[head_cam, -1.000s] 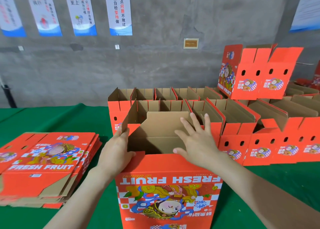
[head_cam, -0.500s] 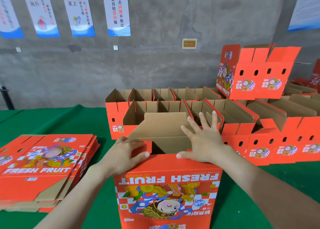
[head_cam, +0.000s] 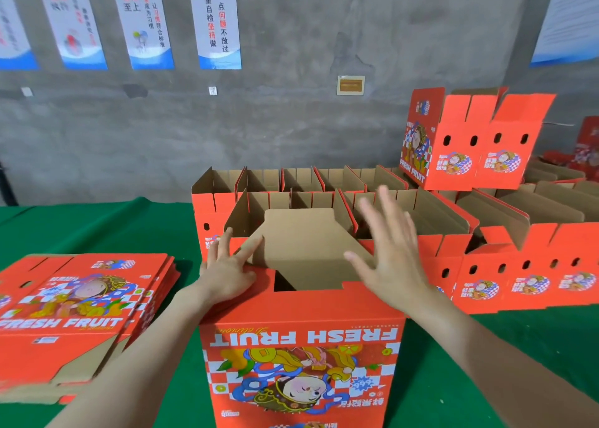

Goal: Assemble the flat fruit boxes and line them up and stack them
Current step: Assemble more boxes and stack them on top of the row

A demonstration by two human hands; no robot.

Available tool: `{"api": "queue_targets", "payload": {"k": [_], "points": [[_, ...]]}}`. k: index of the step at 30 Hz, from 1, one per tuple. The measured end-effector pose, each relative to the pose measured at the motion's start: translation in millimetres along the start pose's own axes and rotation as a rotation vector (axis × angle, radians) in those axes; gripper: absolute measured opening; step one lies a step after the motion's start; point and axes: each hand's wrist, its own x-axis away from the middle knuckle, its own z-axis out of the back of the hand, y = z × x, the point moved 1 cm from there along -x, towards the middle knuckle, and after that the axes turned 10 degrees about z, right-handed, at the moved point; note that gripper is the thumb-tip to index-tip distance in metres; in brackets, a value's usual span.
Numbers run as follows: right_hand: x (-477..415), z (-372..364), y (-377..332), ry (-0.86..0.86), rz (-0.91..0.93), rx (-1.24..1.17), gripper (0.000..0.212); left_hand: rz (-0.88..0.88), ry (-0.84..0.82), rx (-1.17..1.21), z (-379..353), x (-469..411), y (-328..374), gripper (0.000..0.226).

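Left hand [head_cam: 227, 275] lies flat, fingers straight, pressing the left top flap of the red printed cardboard fruit box [head_cam: 301, 362]. Right hand [head_cam: 392, 259] hovers above the right side, fingers spread, holding nothing.

The box stands on end at the near edge of the green tabletop [head_cam: 97, 230], long axis vertical, opening upward, print inverted toward the camera. A brown inner flap [head_cam: 301, 239] slopes over the opening.

Left: a stack of flat red boxes [head_cam: 74, 304]. Behind and right: rows of assembled red boxes [head_cam: 518, 265]. Beyond: a grey concrete wall [head_cam: 291, 119] with blue-and-white posters [head_cam: 215, 22].

Even, soft indoor light, faint shadows; the right hand [head_cam: 390, 259] is motion-blurred, and wide-angle distortion bends the edges
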Motion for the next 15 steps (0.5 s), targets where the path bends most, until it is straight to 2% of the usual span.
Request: {"api": "queue_targets", "payload": {"k": [1, 2, 4, 5, 7, 9, 10, 15], "points": [[3, 2, 8, 0.082, -0.116, -0.152, 0.09, -0.015, -0.075, 0.087, 0, -1, -2, 0.072], [6, 4, 18, 0.077, -0.254, -0.3, 0.089, -0.036, -0.132, 0.157, 0, -2, -4, 0.072], [17, 3, 33, -0.123, -0.482, -0.549, 0.088, -0.054, -0.169, 0.202, 0, -2, -6, 0.071], [23, 0, 36, -0.243, -0.535, -0.654, 0.082, -0.05, -0.173, 0.211, 1, -2, -7, 0.069], [34, -5, 33, -0.446, -0.497, -0.769, 0.069, -0.024, -0.193, 0.256, 2, -4, -7, 0.067], [40, -9, 25, -0.555, -0.401, -0.769, 0.053, 0.004, -0.211, 0.304, 4, -4, -7, 0.065], [41, -10, 21, -0.566, -0.386, -0.758, 0.044, 0.011, -0.21, 0.322, 4, -5, -7, 0.065], [37, 0, 10, -0.533, -0.398, -0.66, 0.026, -0.058, -0.154, 0.376, 2, -1, -6, 0.069]]}}
